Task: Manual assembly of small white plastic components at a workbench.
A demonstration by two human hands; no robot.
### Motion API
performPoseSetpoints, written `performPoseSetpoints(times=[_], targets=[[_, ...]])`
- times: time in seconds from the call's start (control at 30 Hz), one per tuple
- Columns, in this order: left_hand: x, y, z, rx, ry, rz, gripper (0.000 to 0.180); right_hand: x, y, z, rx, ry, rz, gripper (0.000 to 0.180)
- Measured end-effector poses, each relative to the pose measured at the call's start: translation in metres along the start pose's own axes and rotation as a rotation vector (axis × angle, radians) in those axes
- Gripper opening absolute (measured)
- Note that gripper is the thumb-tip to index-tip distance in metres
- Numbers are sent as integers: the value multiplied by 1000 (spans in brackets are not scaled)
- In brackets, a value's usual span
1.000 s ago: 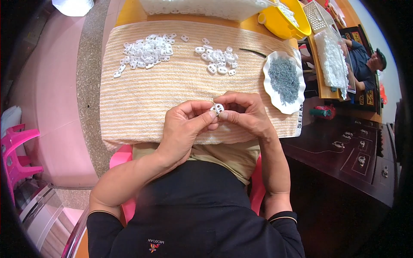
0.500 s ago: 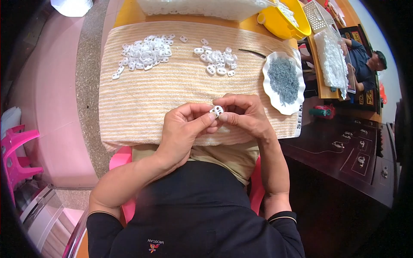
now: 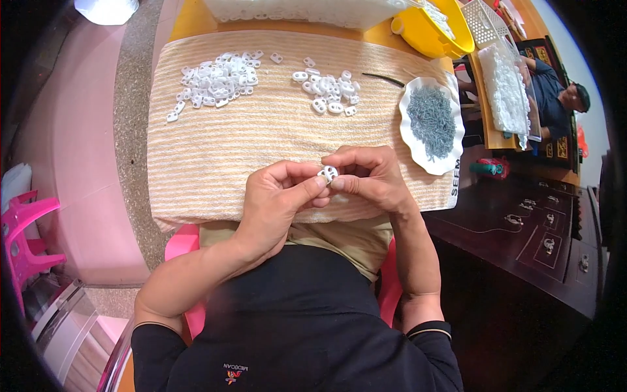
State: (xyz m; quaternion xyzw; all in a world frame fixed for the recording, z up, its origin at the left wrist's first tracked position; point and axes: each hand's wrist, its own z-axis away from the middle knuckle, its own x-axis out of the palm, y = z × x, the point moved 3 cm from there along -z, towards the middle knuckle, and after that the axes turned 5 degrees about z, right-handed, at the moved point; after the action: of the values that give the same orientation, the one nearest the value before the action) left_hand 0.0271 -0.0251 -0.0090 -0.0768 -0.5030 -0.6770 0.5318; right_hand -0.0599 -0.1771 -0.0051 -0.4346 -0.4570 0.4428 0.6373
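Note:
Close to my body, my left hand (image 3: 279,191) and my right hand (image 3: 373,175) meet fingertip to fingertip. Between their pinched thumbs and fingers is a small white plastic piece with holes (image 3: 329,172); the fingers cover part of it. Both hands are over a striped cream towel (image 3: 209,160). Farther off on the towel lie a larger pile of white two-hole pieces (image 3: 219,80) at left and a smaller pile of white oval pieces (image 3: 332,90) in the middle. At right, a white scalloped dish (image 3: 406,121) carries many small, thin grey parts (image 3: 431,121).
A thin black stick (image 3: 383,79) lies beside the dish. Beyond the towel stand a translucent box (image 3: 294,13) and a yellow basin (image 3: 434,36). A white perforated basket (image 3: 484,23) is at far right, near a seated person (image 3: 552,98). A pink stool (image 3: 29,228) stands at left.
The white piece has turned slightly between my fingertips, and my fingers have closed in a little around it. The piles and the dish stay as they were.

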Motion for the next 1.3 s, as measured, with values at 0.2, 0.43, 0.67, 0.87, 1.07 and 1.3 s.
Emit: performPoseSetpoints(times=[0.2, 0.43, 0.67, 0.87, 1.07, 1.3], targets=[[3, -1, 2, 6, 16, 15, 16, -1, 0, 2, 18, 6, -48, 29], [4, 0, 0, -84, -105, 139, 14, 2, -8, 6, 49, 16, -162, 28], [7, 4, -1, -101, -226, 198, 15, 7, -8, 8, -13, 22, -210, 30], [9, 5, -1, -103, -247, 213, 11, 9, -12, 6, -168, 44, -85, 27], [10, 6, 4, -99, -302, 203, 12, 13, -18, 9, -218, 25, 5, 29], [15, 7, 8, -59, -326, 198, 12, 21, -26, 15, -251, 50, 17, 27]])
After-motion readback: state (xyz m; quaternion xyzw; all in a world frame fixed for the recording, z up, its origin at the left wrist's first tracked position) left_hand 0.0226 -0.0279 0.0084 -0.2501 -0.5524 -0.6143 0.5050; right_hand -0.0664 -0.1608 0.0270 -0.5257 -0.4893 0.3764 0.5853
